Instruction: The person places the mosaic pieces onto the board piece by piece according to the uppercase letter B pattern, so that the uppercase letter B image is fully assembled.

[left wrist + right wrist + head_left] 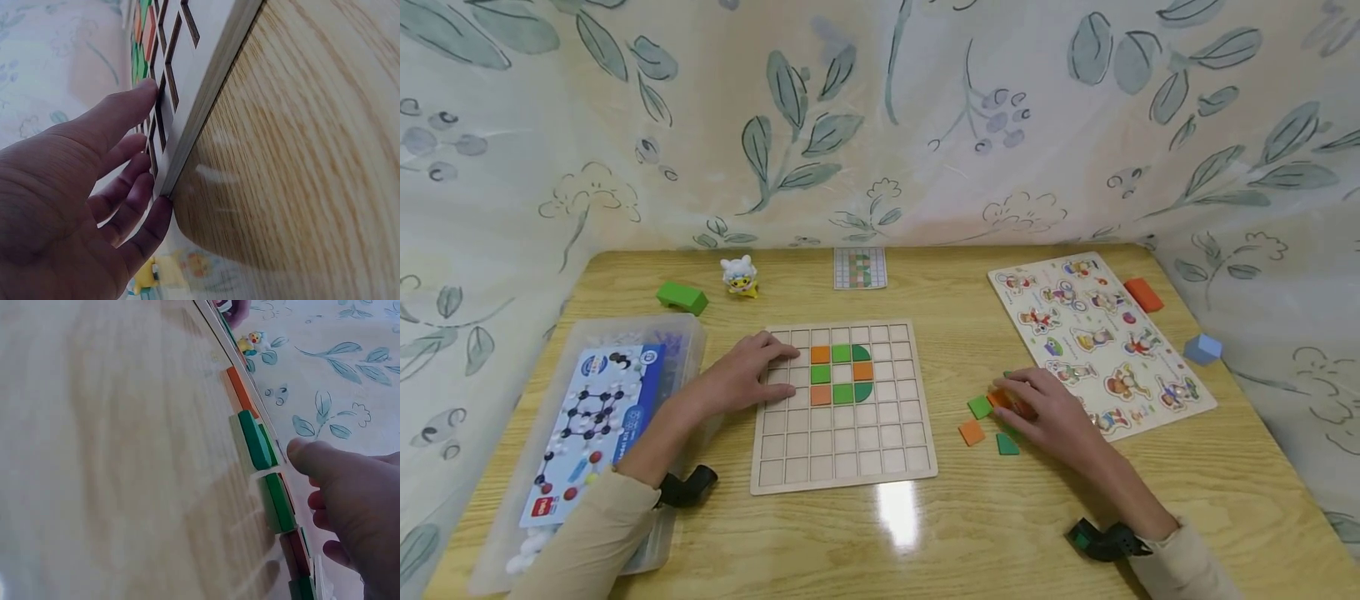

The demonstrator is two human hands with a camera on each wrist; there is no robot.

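A wooden grid board lies mid-table, with orange, light green and rounded dark green tiles set in a ring around one bare cell. My left hand rests at the board's left edge, thumb and fingers spread apart over the outer cells. In the left wrist view, the fingertips touch the board's rim. To the right of the board, my right hand reaches over loose tiles, its fingertips at an orange tile. Around it lie a green tile, another orange tile and a dark green rounded tile.
A small pattern card lies at the back beside a toy figure and a green block. On the left stands a plastic box; on the right lie a picture puzzle board, a red block and a blue block.
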